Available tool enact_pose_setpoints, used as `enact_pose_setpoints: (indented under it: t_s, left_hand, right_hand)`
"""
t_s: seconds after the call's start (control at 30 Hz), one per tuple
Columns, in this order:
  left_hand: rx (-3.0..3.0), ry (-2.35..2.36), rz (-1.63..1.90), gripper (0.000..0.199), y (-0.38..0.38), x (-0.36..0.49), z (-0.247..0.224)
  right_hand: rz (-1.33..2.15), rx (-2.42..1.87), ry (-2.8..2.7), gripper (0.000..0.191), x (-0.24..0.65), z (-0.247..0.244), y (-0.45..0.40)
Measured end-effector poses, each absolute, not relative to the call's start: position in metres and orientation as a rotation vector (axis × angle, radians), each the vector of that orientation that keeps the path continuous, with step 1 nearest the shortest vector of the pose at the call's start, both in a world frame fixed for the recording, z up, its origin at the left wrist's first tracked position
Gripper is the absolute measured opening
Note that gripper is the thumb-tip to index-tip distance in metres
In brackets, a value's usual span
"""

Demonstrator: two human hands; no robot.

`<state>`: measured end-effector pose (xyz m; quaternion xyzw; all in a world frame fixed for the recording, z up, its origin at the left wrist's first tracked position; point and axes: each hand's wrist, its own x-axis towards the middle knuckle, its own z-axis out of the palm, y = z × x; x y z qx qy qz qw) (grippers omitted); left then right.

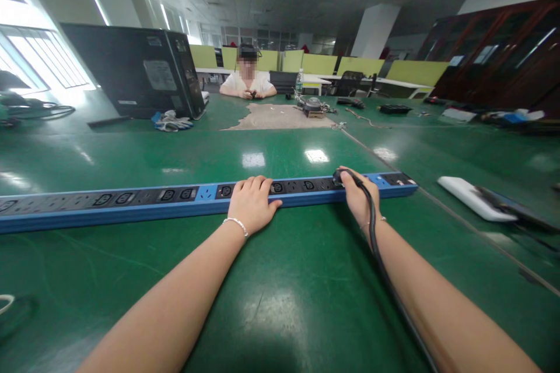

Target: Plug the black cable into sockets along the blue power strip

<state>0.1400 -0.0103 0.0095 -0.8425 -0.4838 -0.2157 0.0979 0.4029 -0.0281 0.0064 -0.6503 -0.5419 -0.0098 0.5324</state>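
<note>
A long blue power strip (pixel 144 214) with black outlets and some blue ones lies across the green table. Over its middle, my left hand (pixel 252 204) grips the strip, fingers on top and thumb along the near side. My right hand (pixel 361 195) is closed around a black plug (pixel 337 176) at an outlet near the strip's right end. Whether the plug sits inside the outlet cannot be made out. From the plug, a thick black cable (pixel 387 280) runs down over my right wrist and forearm toward the bottom edge.
A white flat object (pixel 475 199) with a dark item rests at the right. Further back are a large black case (pixel 131 70), gloves (pixel 171 121), brown cardboard (pixel 280 117) and a bottle (pixel 300 81). Another person (pixel 248 83) sits across the table holding something small and dark.
</note>
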Motion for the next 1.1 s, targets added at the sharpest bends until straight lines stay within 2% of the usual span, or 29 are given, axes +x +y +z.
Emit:
enact_pose_setpoints:
  t_s: [0.53,0.87,1.1]
  left_hand:
    - [-2.491,-1.45,-0.652,0.048,-0.011,0.141,0.009]
    - [-2.478,-1.431,-0.678,0.048,-0.011,0.141,0.008]
    - [-2.526,-1.377,-0.628,0.049,-0.009,0.136,0.009]
  right_hand:
    - [-0.08,-1.828,-1.435,0.037,0.371,0.007,-0.023]
    - [-0.328,-1.924,-1.448,0.04,0.364,-0.008,-0.031]
    - [-0.353,-1.927,-1.454,0.039,0.361,-0.006,-0.034]
